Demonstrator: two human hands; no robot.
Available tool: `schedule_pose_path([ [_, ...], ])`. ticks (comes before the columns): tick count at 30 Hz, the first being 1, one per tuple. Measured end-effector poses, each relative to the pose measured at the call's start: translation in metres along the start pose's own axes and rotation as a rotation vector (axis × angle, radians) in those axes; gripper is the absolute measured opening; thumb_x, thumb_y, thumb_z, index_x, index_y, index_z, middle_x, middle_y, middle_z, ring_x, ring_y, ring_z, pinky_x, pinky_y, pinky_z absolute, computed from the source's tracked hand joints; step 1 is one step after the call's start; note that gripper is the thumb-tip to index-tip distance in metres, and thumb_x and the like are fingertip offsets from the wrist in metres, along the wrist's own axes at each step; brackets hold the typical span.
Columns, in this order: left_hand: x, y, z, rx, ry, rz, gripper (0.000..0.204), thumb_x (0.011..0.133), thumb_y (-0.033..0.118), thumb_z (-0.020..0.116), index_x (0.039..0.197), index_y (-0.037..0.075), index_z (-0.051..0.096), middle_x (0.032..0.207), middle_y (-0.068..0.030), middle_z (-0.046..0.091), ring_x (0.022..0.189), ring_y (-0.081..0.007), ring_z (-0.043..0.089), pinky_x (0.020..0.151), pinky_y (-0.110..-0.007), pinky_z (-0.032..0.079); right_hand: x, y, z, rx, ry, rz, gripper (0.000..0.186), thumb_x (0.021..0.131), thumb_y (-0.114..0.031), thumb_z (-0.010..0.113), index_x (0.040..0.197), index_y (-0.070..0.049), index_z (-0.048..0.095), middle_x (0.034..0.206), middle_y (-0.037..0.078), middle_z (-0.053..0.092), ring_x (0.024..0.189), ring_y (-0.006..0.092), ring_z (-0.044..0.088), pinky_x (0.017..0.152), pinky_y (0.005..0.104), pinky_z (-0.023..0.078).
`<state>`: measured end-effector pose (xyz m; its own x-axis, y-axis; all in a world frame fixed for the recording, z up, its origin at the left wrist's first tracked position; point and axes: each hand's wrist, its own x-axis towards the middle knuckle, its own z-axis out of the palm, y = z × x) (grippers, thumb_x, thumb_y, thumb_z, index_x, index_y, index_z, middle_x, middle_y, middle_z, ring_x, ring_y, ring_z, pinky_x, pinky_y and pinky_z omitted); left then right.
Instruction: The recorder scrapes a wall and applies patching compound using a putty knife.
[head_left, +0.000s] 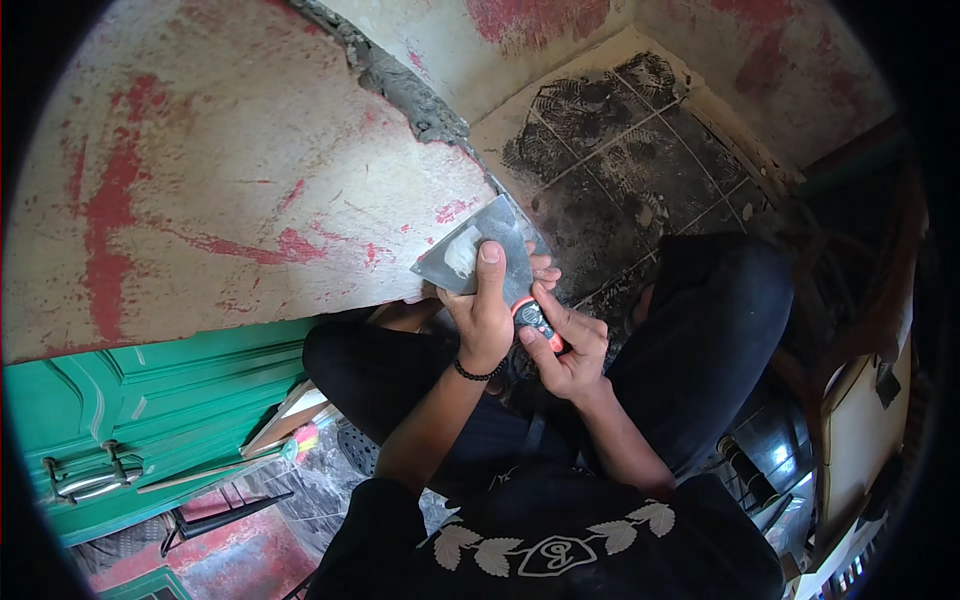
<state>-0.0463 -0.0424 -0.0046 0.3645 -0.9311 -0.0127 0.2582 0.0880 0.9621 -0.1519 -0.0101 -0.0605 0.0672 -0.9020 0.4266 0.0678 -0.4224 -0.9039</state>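
Note:
In the middle of the head view is a putty knife with a wide grey metal blade (500, 235) and a black and orange handle (531, 318). A whitish smear shows on the blade. My left hand (483, 325) grips the blade near its base, thumb flat on its face and the other fingers mostly hidden behind. Around the handle, my right hand (577, 355) is closed, with thumb and forefinger on it. The blade's far corner overlaps the edge of a pale wall (250, 200) with red paint patches; whether it touches the wall I cannot tell.
Rough grey cement (400, 85) lines the wall's broken edge. Beyond lie dark, dusty floor tiles (620, 165). A green panelled door (180, 395) with a metal handle is at the left. Wooden furniture (865, 320) stands at the right, close to my bent knee (735, 290).

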Motion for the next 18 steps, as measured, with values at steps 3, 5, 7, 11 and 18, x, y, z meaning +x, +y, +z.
schedule_pose_path([
  [3,-0.005,-0.012,-0.010,-0.008,0.021,-0.003,0.049,0.103,0.039,0.052,0.101,-0.010,0.057,0.078,-0.0195,0.065,0.064,-0.0255,0.067,0.060,-0.037,0.060,-0.007,0.012,0.002,-0.018,0.001,-0.059,0.046,0.081,-0.003,0.073,0.125,0.007,0.064,0.086,0.023,0.072,0.072,0.0258,0.073,0.069,0.0305,0.055],
  [5,-0.010,-0.034,-0.025,-0.008,0.026,-0.006,0.050,0.102,0.039,0.052,0.101,-0.010,0.057,0.079,-0.0199,0.065,0.064,-0.0258,0.067,0.061,-0.037,0.060,-0.024,0.027,0.007,-0.016,-0.011,0.005,0.045,0.081,-0.004,0.073,0.124,0.007,0.065,0.086,0.023,0.072,0.072,0.0257,0.073,0.069,0.0308,0.055],
  [7,-0.015,-0.058,-0.042,0.009,0.070,-0.096,0.052,0.103,0.041,0.051,0.102,-0.011,0.056,0.079,-0.0200,0.065,0.065,-0.0261,0.067,0.062,-0.037,0.060,-0.041,0.037,0.011,-0.021,-0.026,0.067,0.045,0.081,-0.004,0.073,0.124,0.006,0.065,0.087,0.023,0.072,0.072,0.0257,0.073,0.070,0.0309,0.055],
  [11,-0.025,-0.067,-0.047,-0.005,0.163,-0.149,0.053,0.103,0.041,0.050,0.104,-0.011,0.056,0.079,-0.0199,0.065,0.065,-0.0261,0.067,0.062,-0.037,0.059,-0.052,0.042,0.010,-0.015,-0.072,0.156,0.045,0.082,-0.005,0.073,0.125,0.006,0.064,0.087,0.023,0.072,0.071,0.0250,0.073,0.069,0.0310,0.055],
  [18,-0.024,-0.048,-0.028,-0.061,0.170,-0.141,0.049,0.104,0.038,0.051,0.107,-0.011,0.056,0.079,-0.0183,0.067,0.064,-0.0238,0.067,0.059,-0.034,0.057,-0.041,0.024,0.001,-0.023,-0.108,0.197,0.046,0.082,-0.005,0.072,0.126,0.006,0.064,0.083,0.022,0.072,0.068,0.0251,0.072,0.067,0.0307,0.055],
])
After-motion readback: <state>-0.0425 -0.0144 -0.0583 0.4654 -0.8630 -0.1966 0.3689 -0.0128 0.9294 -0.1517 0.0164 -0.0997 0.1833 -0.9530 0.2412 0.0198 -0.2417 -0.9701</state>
